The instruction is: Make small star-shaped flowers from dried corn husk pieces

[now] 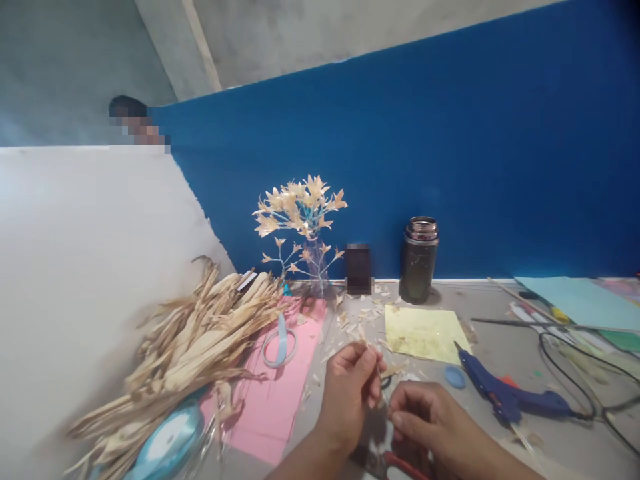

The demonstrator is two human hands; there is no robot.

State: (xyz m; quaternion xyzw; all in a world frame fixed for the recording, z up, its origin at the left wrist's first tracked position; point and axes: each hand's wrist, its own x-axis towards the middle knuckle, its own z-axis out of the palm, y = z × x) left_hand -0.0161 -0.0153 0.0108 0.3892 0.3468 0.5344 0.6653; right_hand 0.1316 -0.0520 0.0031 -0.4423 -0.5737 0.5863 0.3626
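Observation:
My left hand (350, 390) is closed in a pinch on a small pale piece of dried husk (384, 373) over the grey table (500, 347). Close beside it, my right hand (430, 420) is curled with its fingers pressed together near the same piece; what it holds is hidden. Red-handled scissors (400, 463) lie just under my hands. A pile of dried corn husks (195, 347) lies to the left on pink paper (280, 393). At the back, a clear vase holds a husk-flower bouquet (300, 210) on blue stems.
A blue glue gun (505, 397) with a black cord lies right. Yellow paper (425, 333), a dark jar (419, 259), a tape ring (280, 347), a blue ribbon spool (167, 443) and husk scraps are around. A blue partition and white panel wall the table. A person's head shows behind.

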